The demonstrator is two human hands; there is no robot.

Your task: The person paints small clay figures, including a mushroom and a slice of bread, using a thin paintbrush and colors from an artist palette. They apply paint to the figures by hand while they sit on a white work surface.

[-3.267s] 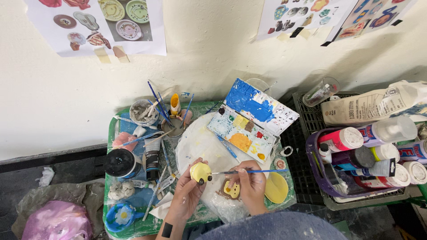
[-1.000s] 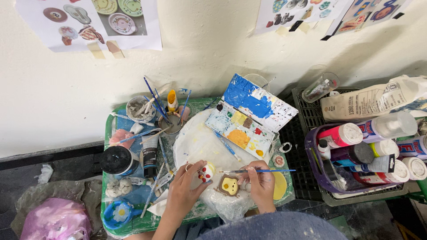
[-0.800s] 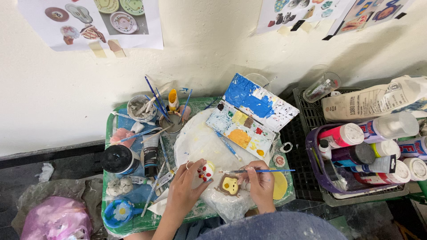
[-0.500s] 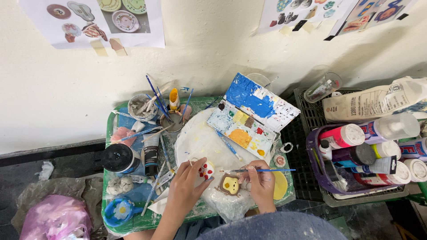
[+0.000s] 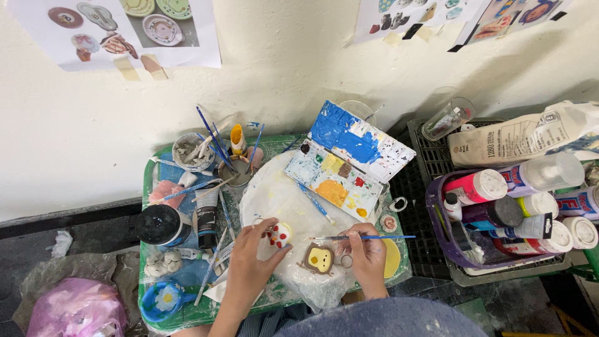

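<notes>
My left hand (image 5: 249, 265) grips a small white clay piece with red dots (image 5: 280, 234) just above the plastic-covered work surface (image 5: 281, 200). My right hand (image 5: 367, 254) holds a thin blue-handled paintbrush (image 5: 362, 237) lying level, its tip pointing left toward the dotted piece. Between both hands a small brown-rimmed clay figure with a yellow face (image 5: 319, 259) rests on the plastic. An open paint palette (image 5: 346, 162) with blue, yellow and orange paint lies just beyond the hands.
A green tray table (image 5: 150, 187) carries a cup of brushes (image 5: 234, 165), a black-lidded jar (image 5: 159, 224), paint tubes and a blue flower dish (image 5: 165, 299). A purple basket of paint bottles (image 5: 511, 206) stands at the right, a pink bag (image 5: 75, 309) lies lower left.
Earlier my left hand held a yellow round piece; it now holds the white red-dotted piece, turned a little. My right hand and the brush stayed almost still.
</notes>
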